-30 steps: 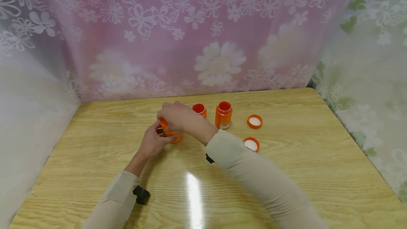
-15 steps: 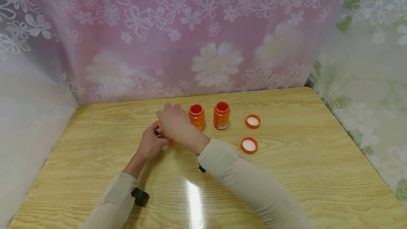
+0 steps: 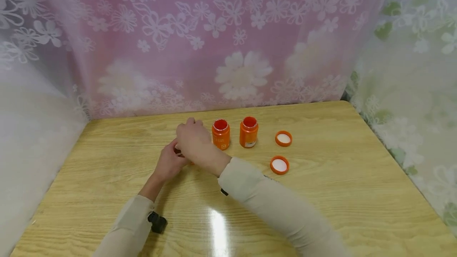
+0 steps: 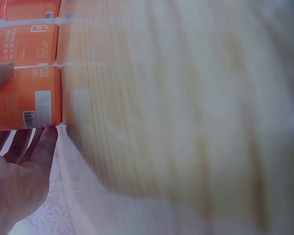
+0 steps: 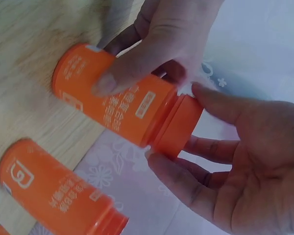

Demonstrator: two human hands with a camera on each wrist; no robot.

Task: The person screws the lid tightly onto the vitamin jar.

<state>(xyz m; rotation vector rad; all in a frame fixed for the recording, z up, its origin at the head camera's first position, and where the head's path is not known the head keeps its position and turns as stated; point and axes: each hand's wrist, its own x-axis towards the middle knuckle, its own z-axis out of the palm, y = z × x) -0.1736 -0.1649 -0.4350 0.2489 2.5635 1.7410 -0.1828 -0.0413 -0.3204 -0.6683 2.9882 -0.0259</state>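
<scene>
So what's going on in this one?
A person is working on the cap of an orange bottle. The left hand holds the bottle by its body, while the fingers of the right hand grip its cap. The cap sits on the bottle's mouth; whether it is being tightened or loosened, I can't tell. Two open bottles stand alongside, and two loose caps lie white side up on the table.

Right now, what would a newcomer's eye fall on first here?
Probably the two open orange cylindrical jars standing side by side toward the far edge of the pale wood-grain table. Left of them, the left hand grips a third orange cylindrical jar, and the right hand holds its round orange cap. Two orange lids, white insides up, lie right of the open jars.
</scene>
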